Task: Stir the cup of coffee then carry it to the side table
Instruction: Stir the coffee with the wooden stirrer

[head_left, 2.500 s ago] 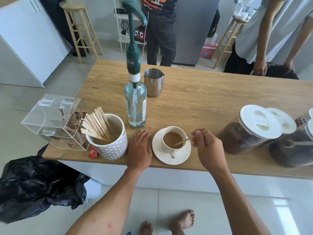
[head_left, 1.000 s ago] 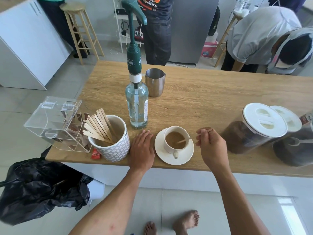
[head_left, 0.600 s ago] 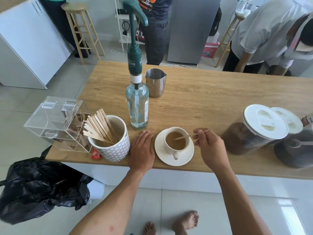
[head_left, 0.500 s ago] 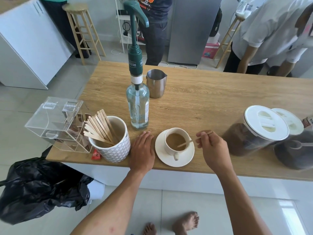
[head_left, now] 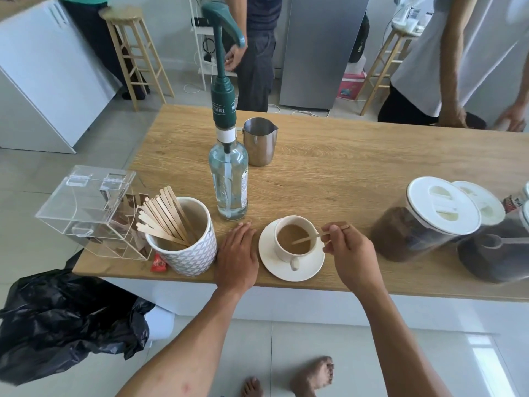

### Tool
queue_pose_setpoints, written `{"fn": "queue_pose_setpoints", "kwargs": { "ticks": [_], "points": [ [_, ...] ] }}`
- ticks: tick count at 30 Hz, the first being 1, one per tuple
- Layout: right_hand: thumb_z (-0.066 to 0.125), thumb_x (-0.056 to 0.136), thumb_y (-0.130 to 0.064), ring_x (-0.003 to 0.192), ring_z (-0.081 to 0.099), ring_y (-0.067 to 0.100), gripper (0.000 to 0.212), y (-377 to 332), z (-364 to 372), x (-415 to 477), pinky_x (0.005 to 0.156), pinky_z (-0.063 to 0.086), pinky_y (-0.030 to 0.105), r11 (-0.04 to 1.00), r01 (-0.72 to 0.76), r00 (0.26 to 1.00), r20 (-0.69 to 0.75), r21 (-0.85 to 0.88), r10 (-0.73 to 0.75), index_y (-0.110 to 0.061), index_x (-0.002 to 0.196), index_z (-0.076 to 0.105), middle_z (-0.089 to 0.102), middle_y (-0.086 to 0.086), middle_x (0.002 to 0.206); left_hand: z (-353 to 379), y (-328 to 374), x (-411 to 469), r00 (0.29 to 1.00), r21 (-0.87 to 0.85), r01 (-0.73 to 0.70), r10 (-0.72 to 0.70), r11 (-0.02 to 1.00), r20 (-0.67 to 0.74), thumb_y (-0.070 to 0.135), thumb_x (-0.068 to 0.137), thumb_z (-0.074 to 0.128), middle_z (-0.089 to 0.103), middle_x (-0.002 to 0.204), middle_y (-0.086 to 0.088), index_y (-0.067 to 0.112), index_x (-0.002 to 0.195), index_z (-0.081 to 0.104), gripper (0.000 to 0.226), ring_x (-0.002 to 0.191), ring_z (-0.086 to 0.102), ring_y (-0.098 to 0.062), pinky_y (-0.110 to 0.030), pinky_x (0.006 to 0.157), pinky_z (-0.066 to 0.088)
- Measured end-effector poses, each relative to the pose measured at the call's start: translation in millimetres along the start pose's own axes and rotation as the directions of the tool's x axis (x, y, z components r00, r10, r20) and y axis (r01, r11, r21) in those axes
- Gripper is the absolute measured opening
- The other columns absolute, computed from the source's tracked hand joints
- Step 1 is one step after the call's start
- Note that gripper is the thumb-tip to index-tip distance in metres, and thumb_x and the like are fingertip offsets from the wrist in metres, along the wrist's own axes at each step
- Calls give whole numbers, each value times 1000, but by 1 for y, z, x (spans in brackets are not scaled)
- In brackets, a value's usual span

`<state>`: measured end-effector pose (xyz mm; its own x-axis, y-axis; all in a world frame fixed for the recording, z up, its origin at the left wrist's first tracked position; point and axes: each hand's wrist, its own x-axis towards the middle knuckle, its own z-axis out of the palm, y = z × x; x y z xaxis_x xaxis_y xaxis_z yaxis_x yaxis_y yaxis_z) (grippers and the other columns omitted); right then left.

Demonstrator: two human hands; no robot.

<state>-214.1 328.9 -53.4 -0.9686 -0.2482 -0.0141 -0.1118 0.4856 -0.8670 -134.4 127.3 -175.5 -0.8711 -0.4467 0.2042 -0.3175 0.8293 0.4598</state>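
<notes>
Cup: white ceramic cup of milky coffee (head_left: 294, 239) on white saucer (head_left: 289, 272), on wooden counter (head_left: 343, 167);
Right hand (head_left: 353, 253): pinching thin wooden stir stick (head_left: 307, 238), tip in coffee;
Left hand (head_left: 237, 257): flat beside saucer, fingers (head_left: 242, 229) straight;
Progress: mid-stir; carrying (side table unseen) left

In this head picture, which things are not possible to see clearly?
Head view: tip of the stir stick, sunk under the coffee.
Head view: far-right jar, blurred, cut by the right edge.
Head view: print on the sachets in the clear box, too small.
Head view: side table, outside the frame.
</notes>
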Motion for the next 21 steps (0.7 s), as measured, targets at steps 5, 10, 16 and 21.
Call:
{"fn": "queue_pose_setpoints", "kwargs": {
  "ticks": [5, 10, 16, 21],
  "points": [
    [44, 101, -20, 62, 62, -2, 24, -1, -5, 2, 62, 45, 11, 1000, 8, 998, -62, -4, -8, -16, 94, 66, 67, -9, 78, 3, -5, 1, 1000, -15, -11, 10, 1000, -20, 20, 97, 35, 55, 141, -2, 11, 129, 61, 42, 134, 46, -20, -39, 114, 34],
    [45, 100, -16, 60, 61, 2, 25, 0, -10, -6, 68, 51, 27, 999, 32, 999, 29, -33, -31, -20, 88, 66, 68, -5, 74, 4, -4, 1, 1000, -11, -15, 15, 1000, -11, 18, 97, 39, 55, 142, -2, 12, 130, 60, 40, 135, 45, -20, -40, 114, 34],
    [47, 100, -15, 65, 63, -1, 19, -14, -27, -17, 64, 45, 10, 983, 178, 984, -21, -38, -178, -19, 94, 65, 67, -8, 79, 1, -4, 0, 1000, -30, -19, 19, 999, -7, 12, 97, 46, 54, 142, -4, 11, 130, 60, 36, 136, 45, -22, -39, 115, 32],
    [49, 99, -21, 71, 63, 7, 17, -17, -31, -15, 66, 51, 23, 940, 305, 952, 46, -152, -302, -21, 97, 66, 66, -13, 80, -3, -2, -9, 999, -41, -3, 5, 999, 52, 7, 96, 44, 48, 148, -5, 10, 137, 54, 43, 141, 38, -23, -40, 117, 29]
  ]
}}
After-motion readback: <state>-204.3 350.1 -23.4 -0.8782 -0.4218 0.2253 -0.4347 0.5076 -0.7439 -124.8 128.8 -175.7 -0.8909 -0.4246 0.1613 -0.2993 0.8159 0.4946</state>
